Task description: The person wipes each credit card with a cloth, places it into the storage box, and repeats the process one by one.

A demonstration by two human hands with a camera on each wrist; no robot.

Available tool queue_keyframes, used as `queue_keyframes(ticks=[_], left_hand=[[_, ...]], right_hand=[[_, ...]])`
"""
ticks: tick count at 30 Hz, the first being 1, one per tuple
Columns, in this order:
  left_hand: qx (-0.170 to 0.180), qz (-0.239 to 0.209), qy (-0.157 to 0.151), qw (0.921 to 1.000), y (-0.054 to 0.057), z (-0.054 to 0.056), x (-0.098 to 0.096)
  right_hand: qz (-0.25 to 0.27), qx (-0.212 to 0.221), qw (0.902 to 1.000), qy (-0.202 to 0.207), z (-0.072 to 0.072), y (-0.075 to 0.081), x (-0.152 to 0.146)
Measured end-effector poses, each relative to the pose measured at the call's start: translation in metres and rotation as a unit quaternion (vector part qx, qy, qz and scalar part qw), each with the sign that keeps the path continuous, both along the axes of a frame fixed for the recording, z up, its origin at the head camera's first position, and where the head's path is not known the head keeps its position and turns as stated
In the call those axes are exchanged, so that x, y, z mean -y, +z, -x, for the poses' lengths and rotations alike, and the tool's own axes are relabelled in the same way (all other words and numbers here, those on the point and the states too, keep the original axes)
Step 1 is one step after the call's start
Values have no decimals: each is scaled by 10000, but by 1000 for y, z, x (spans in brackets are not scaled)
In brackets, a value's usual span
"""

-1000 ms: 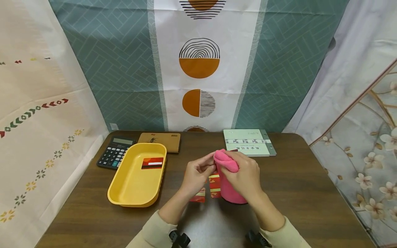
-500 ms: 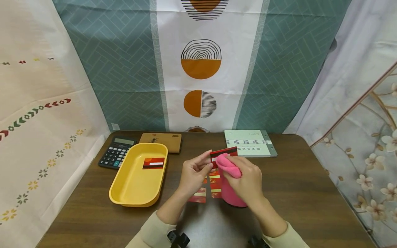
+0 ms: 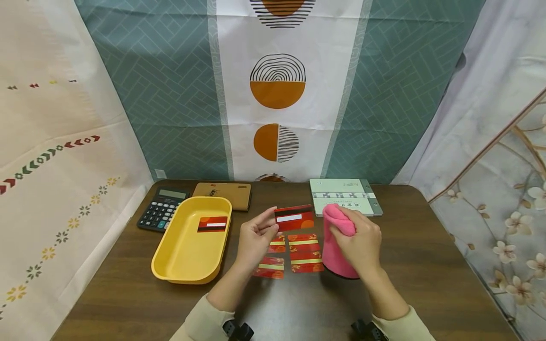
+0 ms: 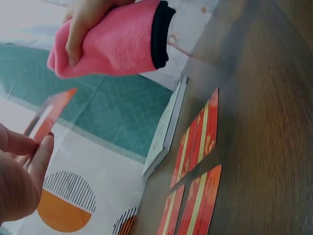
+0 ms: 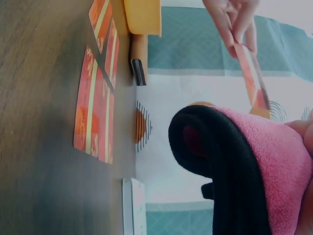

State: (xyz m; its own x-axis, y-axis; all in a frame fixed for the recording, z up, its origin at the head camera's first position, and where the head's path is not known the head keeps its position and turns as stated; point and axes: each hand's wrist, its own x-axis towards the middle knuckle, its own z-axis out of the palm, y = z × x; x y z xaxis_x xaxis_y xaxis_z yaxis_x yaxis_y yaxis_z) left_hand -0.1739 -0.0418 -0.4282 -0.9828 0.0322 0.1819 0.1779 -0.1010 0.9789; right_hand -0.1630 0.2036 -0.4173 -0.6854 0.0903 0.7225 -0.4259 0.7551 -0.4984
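Note:
My left hand [image 3: 257, 237] pinches a red card [image 3: 294, 218] by its left edge; the card's face with a dark stripe and a white strip is toward me. In my right hand [image 3: 362, 237] is a bunched pink cloth [image 3: 339, 255] with black edging [image 5: 234, 166], gripped near its folded top and hanging down. Card and cloth are apart, both raised over the table. Below them lie several red cards [image 3: 305, 253] with gold bands, in two columns. Another red card [image 3: 212, 224] rests inside the yellow tray [image 3: 159, 265] on the left.
A black calculator [image 3: 159, 210] lies left of the tray, partly behind it. At the back of the wooden table [image 3: 426, 265] are a brown notebook [image 3: 239, 195] and a pale green book [image 3: 341, 187]. Patterned curtains [image 3: 277, 94] hang around the table.
The cloth has come away from the card and moved right with my right hand. My left hand has shifted slightly left, and the held card's striped face now shows fully.

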Motion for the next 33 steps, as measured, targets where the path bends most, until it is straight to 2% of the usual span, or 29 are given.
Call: queue_keyframes(ticks=[3,7,12,19,26,33], left_hand=[[67,-106,333,9994,-1,1,5],[56,-273,584,9979,-2,3,11],[161,-129,843,9962,-1,7,23],[404,171,1031,9937,6,12,43],[536,282,1246,9904,15,20,69],[847,278,1550,9839,15,30,102]], right_hand=[[128,38,9999,5,0,-2,-3],[175,18,9998,-13,0,-3,-6],[303,21,9995,-31,-1,-2,-9],[536,226,9983,24,-2,-5,-11],[654,194,9977,60,0,-7,-14],[744,284,9968,-10,0,-9,-17]])
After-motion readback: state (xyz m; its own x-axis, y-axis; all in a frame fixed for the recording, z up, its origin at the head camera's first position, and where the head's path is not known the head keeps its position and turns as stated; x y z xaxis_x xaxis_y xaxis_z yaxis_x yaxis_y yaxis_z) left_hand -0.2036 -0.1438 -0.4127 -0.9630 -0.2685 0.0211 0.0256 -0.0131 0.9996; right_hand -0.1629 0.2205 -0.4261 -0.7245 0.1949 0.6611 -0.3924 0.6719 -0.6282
